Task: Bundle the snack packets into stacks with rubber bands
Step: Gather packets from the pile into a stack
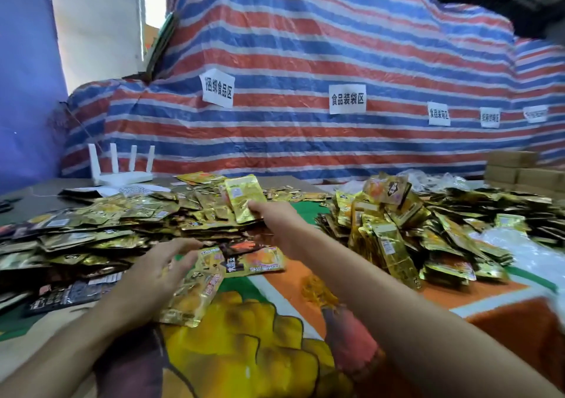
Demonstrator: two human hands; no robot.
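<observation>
From my seat the weak point is the grip: the right hand (272, 214) is reached out over the loose heap (91, 229) and pinches a gold packet (244, 200) only by its lower edge, so slick foil with that little purchase could swing round or slip back among the others. That packet is clear of the heap and nearly upright. Its long axis runs bottom to top with the top leaning a little to the left, and its plain gold back with a white label faces me. The left hand (153, 278) hovers low near me with fingers spread and straight. It is just over a few fanned packets (195, 293) lying on the printed cloth (244, 351), and I cannot tell whether it touches them. Those packets lie at differing angles, some printed side up. I judge that if the new one goes in without being turned to match and the edges squared, the stack would be lopsided and a band could ride off it. The far pile (397, 229) sits well apart on the right. A brownish tangle (318, 290) beside the right forearm may be the rubber bands, but it is too blurred to tell, so fumbling for one while holding a loose stack is another likely spill.
</observation>
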